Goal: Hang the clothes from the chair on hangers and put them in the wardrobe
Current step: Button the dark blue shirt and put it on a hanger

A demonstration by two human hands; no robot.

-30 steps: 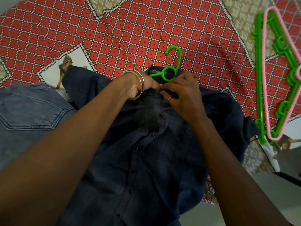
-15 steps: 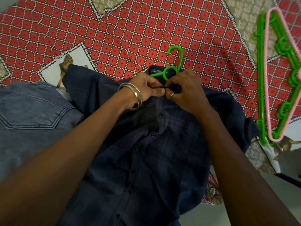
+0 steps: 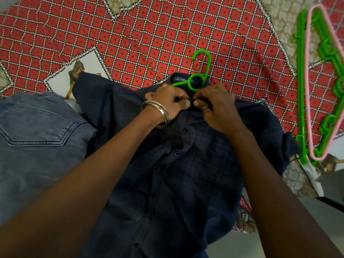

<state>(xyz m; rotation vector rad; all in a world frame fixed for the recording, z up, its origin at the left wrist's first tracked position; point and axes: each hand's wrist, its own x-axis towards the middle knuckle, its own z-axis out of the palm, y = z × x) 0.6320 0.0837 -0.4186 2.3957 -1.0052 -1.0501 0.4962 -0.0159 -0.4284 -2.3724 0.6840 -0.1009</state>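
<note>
We see a dark navy checked button-up shirt (image 3: 186, 174) spread on a red-and-white patterned bedspread (image 3: 130, 34), a bright green plastic hanger (image 3: 198, 77) already inside it, hook poking out past the collar. The left hand (image 3: 167, 101), wrist ringed by silver bangles (image 3: 158, 113), and the right hand (image 3: 217, 107) each pinch the shirt's collar edges together at the neck. Faded blue-grey denim jeans (image 3: 37, 146) lie at left; spare green and pink plastic hangers (image 3: 316, 90) rest at far right.

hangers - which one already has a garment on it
The green hanger inside the dark shirt; the spare green hanger and pink hanger lie bare.
</note>
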